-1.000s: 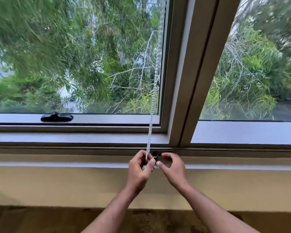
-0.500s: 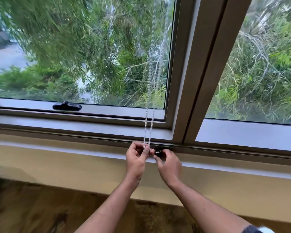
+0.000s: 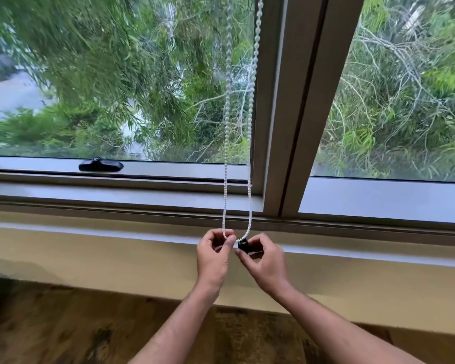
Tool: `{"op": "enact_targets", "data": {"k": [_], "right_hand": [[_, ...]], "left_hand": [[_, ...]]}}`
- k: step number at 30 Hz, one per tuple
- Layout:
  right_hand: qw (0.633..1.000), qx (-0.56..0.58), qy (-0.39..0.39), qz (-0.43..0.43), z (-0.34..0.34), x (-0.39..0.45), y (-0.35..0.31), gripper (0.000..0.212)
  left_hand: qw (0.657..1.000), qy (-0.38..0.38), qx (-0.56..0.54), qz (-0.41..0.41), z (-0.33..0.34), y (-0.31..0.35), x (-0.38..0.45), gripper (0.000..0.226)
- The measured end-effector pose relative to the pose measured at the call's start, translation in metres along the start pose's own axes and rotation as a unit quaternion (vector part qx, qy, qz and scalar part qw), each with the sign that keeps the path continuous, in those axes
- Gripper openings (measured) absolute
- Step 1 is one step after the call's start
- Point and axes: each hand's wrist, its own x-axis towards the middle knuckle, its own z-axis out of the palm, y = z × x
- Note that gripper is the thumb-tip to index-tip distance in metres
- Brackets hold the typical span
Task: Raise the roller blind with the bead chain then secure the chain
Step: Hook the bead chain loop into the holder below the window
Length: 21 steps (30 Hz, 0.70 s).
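Note:
A white bead chain (image 3: 226, 127) hangs as a loop in front of the left window pane, its two strands running down to the sill. My left hand (image 3: 213, 258) pinches the bottom of the loop between thumb and fingers. My right hand (image 3: 264, 261) grips a small black chain holder (image 3: 243, 245) that the loop's bottom runs into, just below the sill edge. The two hands are close together, almost touching. The roller blind itself is out of view above the frame.
A black window latch (image 3: 101, 165) sits on the lower frame at the left. A thick vertical mullion (image 3: 292, 106) divides the two panes just right of the chain. A cream wall (image 3: 90, 258) and wood floor (image 3: 63, 332) lie below the sill.
The chain's two strands have spread apart into a visible loop. Both hands have shifted slightly down from the sill, and the black holder now shows in my right hand.

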Motion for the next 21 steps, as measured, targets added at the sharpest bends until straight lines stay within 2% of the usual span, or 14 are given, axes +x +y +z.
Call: {"op": "enact_targets", "data": {"k": [9, 12, 15, 18, 21], "right_hand": [[0.999, 0.029, 0.041, -0.018, -0.007, -0.005, -0.010, 0.028], [0.999, 0.038, 0.032, -0.016, -0.008, -0.006, -0.009, 0.028], [0.998, 0.040, 0.033, -0.021, -0.009, -0.009, -0.008, 0.033], [0.999, 0.028, 0.036, -0.028, -0.010, -0.011, -0.010, 0.037], [0.998, 0.024, 0.035, -0.036, -0.009, -0.013, -0.014, 0.031]], "left_hand": [[0.999, -0.030, 0.015, 0.012, 0.004, 0.005, -0.016, 0.007], [0.995, -0.031, 0.084, 0.031, 0.002, 0.006, -0.020, 0.004], [0.986, 0.005, 0.155, 0.064, -0.003, 0.007, -0.026, 0.010], [0.994, 0.001, 0.098, 0.047, -0.005, 0.012, -0.031, 0.016], [0.999, -0.009, 0.030, 0.031, -0.003, 0.018, -0.030, 0.018]]}}
